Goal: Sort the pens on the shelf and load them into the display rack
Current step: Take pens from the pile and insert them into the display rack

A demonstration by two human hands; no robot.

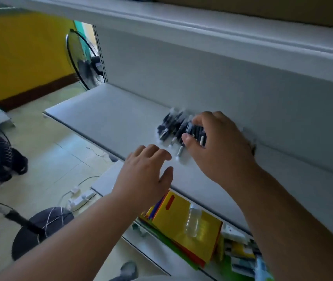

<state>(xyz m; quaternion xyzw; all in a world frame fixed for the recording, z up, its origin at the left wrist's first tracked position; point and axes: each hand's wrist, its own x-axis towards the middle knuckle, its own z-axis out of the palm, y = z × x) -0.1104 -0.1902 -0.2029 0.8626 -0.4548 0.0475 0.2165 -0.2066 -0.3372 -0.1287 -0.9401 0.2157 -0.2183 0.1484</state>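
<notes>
On the shelf (104, 110), your right hand (218, 147) grips the pens (178, 126); beside them, left hand (145, 173) hovers, fingers relaxed. No legible writing.

Her right hand (218, 147) curls over the dark pens (176, 126) heaped on the white shelf (104, 110); the left hand (147, 171) hovers nearby, fingers relaxed.

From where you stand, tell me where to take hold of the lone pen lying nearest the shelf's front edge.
Pinch the lone pen at its dark mid-barrel, coming from above with the left hand. It lies flat and apart from the pile, so its sides look free.
</notes>
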